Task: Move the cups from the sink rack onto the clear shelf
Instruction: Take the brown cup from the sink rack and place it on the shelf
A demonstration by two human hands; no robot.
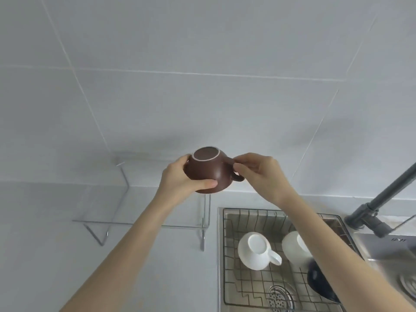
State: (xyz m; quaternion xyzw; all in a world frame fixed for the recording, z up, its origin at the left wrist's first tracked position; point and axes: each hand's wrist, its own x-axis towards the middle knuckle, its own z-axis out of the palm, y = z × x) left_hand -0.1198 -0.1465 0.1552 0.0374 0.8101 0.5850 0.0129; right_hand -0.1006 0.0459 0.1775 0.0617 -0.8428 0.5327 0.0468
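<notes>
Up above the clear shelf (pixel 144 222), both hands hold a brown cup (pixel 208 171) upside down, its pale-ringed base facing the camera. Left hand (pixel 180 176) is wrapped around the cup's body, thumb pressed across its side; right hand (pixel 261 174) pinches the handle between fingertips. Right of the shelf, the wire sink rack (pixel 254 287) carries a white cup (pixel 255 251) bottom-up, another white cup (pixel 295 247) just beside it, and a dark cup (pixel 318 283) partly hidden by the right forearm.
</notes>
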